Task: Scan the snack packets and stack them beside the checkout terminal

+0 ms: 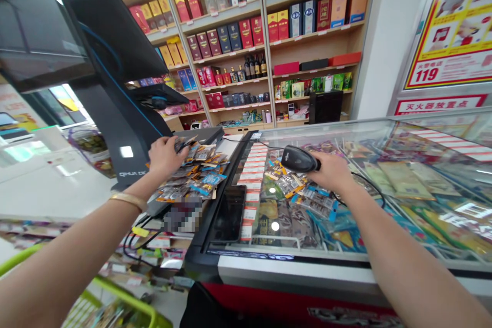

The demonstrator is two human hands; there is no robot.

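Observation:
My right hand (331,170) grips a black handheld barcode scanner (300,159), held over the glass lid of a chest freezer. Below the scanner, several small clear-and-orange snack packets (313,199) lie on the glass. At the left, my left hand (166,156) reaches to a heap of similar snack packets (192,177) beside the base of a checkout terminal. Its fingers are bent around a dark small packet (183,143) at the top of the heap. A gold-coloured bangle (128,201) circles my left wrist.
The checkout terminal (119,92) rises at the left. A black phone (229,213) lies on the freezer's (292,266) left edge. Boxed bottles fill the shelves (230,7) behind. A green shopping basket (126,300) is low at the left. Black cables hang below the packet heap.

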